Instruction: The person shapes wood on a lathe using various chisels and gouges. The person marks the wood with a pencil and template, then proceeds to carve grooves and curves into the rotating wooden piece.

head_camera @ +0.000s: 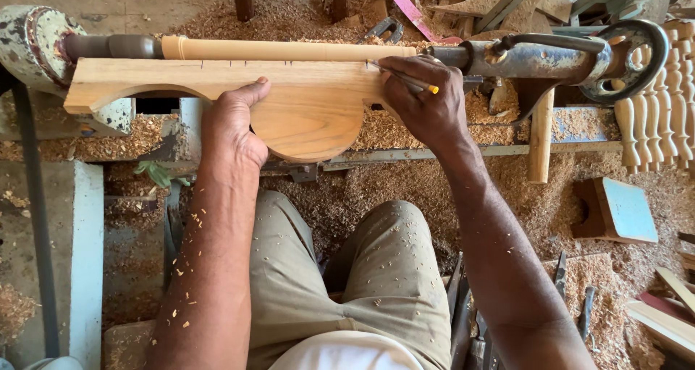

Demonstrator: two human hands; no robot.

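Seen from the head camera, a seated woodworker marks a turned blank at a sawdust-covered lathe. The left hand (pixel 233 127) lies spread and flat on a curved wooden template (pixel 217 80), pressing it against the pale spindle (pixel 289 50) just beyond the fingertips. The right hand (pixel 427 102) pinches a pencil (pixel 405 80), its tip at the template's upper edge, where short tick marks run leftward. Finished spindles (pixel 655 116) stand well to that hand's right, and chisels (pixel 463 305) lie near the elbow. Done well, this step seems to need the template held firm and each mark carried squarely across.
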